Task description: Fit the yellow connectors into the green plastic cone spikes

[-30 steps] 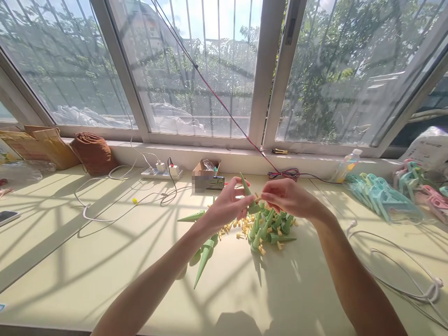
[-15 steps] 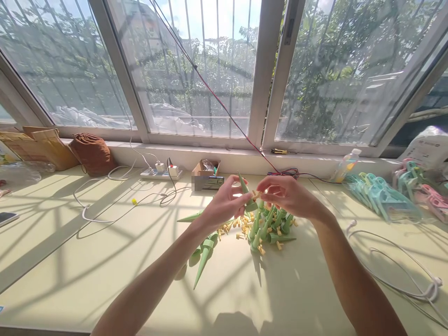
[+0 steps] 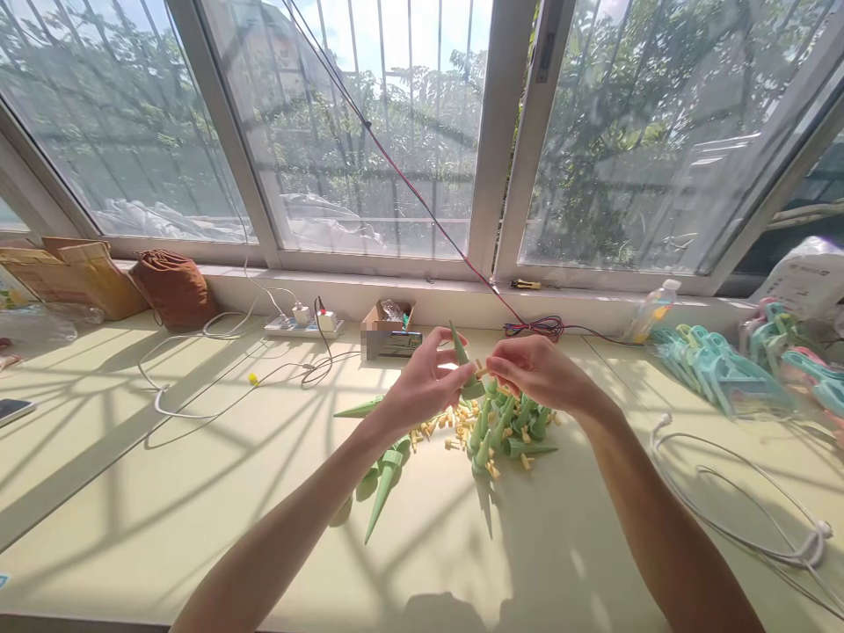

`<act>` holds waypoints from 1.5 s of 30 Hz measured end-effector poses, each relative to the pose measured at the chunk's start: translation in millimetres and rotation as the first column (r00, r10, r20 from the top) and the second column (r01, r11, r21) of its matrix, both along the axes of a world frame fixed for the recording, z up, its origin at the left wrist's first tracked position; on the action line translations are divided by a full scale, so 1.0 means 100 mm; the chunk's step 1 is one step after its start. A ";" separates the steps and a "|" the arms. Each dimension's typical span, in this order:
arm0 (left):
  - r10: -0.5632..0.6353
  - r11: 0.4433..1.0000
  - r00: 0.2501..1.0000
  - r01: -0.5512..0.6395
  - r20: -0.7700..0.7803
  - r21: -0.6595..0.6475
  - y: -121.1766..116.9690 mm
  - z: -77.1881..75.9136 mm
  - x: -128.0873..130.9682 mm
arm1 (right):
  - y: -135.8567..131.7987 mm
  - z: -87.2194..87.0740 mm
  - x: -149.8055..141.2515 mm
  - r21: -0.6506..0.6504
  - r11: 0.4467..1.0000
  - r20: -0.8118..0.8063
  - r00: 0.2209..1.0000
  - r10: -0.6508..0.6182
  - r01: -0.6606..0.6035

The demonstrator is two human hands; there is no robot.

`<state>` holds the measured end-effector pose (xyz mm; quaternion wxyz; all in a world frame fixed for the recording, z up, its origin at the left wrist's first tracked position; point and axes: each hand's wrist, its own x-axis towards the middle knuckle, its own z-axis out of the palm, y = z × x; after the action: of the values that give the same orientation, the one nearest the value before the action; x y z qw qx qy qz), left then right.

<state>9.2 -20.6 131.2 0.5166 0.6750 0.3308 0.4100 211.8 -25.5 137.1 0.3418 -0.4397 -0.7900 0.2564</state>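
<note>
My left hand is closed around a green plastic cone-shaped spike, its point tilted up. A small yellow plug-like part sticks out from the spike's side, towards my right hand. The fingers of that hand are pinched at the outer end of the yellow part. Below my hands lies a pile of green spikes, several with yellow parts fitted. Loose yellow parts are scattered beside it. More green spikes lie to the left.
A power strip, a small cardboard box and a brown pouch line the back. Teal clips and a bottle stand at right. White cables curl beside my right arm. Another person's fingers show at the right edge.
My right fingers have shifted slightly on the yellow part; the spike stays in my left hand. At the far right, a teal clip and another person's fingers have come into view over the pink clips.
</note>
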 end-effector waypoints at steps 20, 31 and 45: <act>-0.053 0.998 0.997 0.055 -0.064 0.028 0.06 0.03 -0.11 | -0.02 0.03 -0.04 0.089 0.995 -0.022 0.998 0.052 -0.049; -0.040 0.998 0.994 0.045 -0.104 0.047 0.05 0.05 -0.12 | -0.03 0.03 -0.08 0.099 0.995 0.054 0.998 0.017 -0.023; -0.019 0.999 0.997 0.023 -0.076 0.045 0.04 0.10 -0.13 | -0.03 0.01 -0.11 0.070 0.997 -0.082 0.996 0.046 -0.040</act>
<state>-4.3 -16.7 141.3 0.4924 0.7052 0.3334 0.3862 200.6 -28.4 138.4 0.3839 -0.3996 -0.7926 0.2545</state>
